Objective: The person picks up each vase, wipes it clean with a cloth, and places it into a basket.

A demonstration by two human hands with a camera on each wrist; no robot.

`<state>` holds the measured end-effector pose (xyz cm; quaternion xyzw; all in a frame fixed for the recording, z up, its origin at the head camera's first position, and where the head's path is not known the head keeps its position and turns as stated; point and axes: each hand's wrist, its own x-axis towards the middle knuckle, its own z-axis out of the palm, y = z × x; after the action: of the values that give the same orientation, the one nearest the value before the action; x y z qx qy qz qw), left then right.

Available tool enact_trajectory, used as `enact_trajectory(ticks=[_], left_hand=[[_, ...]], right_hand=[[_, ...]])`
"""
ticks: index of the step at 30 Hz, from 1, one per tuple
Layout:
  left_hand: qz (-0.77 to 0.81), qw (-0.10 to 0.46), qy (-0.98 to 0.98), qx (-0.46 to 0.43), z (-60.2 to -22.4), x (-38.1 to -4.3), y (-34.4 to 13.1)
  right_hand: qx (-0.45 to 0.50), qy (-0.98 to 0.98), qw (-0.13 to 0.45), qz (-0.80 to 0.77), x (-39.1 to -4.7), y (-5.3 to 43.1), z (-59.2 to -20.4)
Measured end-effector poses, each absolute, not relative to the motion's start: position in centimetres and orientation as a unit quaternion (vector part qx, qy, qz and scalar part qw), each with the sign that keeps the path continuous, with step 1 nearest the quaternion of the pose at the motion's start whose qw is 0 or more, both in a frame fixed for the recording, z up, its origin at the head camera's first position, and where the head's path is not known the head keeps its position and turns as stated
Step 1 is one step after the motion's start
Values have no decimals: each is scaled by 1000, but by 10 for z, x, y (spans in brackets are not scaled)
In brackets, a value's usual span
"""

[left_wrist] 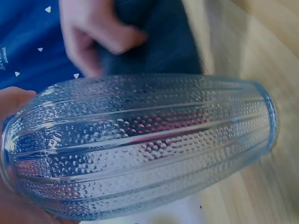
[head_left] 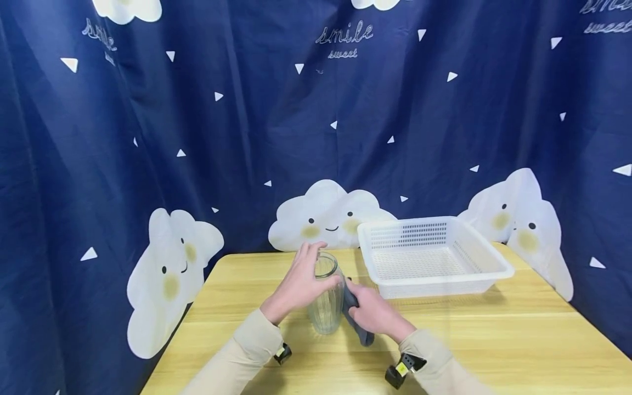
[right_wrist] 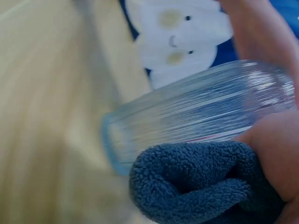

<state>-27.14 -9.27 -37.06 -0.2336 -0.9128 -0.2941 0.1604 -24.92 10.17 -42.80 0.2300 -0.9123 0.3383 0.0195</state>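
A clear glass vase (head_left: 325, 314), ribbed and dimpled, stands upright near the middle of the wooden table. My left hand (head_left: 302, 282) grips it around the neck, thumb on the near side and fingers toward the far side. In my right hand (head_left: 373, 311) is a folded dark blue-grey towel (head_left: 362, 333), pinched between thumb and fingers. The towel lies right along the vase's right side. Its thick, fluffy fold (right_wrist: 187, 184) overlaps the glass in the right wrist view. The left wrist view shows the vase body (left_wrist: 140, 149) large, with the towel (left_wrist: 163, 42) behind it.
A white perforated plastic basket (head_left: 436, 282) sits at the back right of the wooden table (head_left: 494, 340), just beyond my right hand. Behind the table hangs a dark blue curtain (head_left: 276, 120) with clouds and triangles.
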Motion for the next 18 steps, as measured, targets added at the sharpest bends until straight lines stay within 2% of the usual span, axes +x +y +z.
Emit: enact_trajectory(ticks=[3, 9, 14, 18], left_hand=[[-301, 157, -916, -215, -371, -271, -92], [-295, 179, -921, -179, -371, -264, -90], [-287, 186, -925, -169, -366, -258, -90], [-291, 158, -926, -181, -360, -254, -91]], right_hand=[[229, -921, -4, 315, -250, 101, -444], [214, -917, 10, 335, -253, 102, -451], [203, -900, 11, 386, -251, 103, -434], [202, -893, 60, 397, -248, 103, -408]])
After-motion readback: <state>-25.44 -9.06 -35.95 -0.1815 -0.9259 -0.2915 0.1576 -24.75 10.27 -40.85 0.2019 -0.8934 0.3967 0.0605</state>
